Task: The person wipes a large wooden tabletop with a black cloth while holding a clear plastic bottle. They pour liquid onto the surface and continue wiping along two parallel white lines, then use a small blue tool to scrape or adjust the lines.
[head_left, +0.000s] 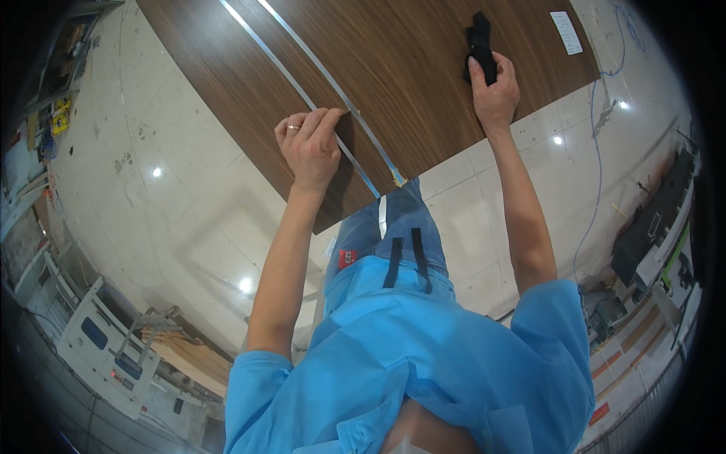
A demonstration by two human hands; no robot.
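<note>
A dark brown wood-grain board (423,83) spans the upper middle, with two pale, shiny strips (310,53) running along it toward me. My left hand (311,151) rests over the strips near the board's close end. Its fingers are pinched together at the right strip, and whatever is between the fingertips is too small to make out. My right hand (497,94) grips a crumpled black cloth (481,45) above the board's right part. Where the right strip ends at the near edge, there is a ragged yellowish patch (398,178).
A white label (566,33) is on the board's far right corner. A blue cable (595,151) trails over the tiled floor on the right. White machinery (102,348) and stacked wood (185,352) stand at lower left; dark equipment (654,219) stands at right.
</note>
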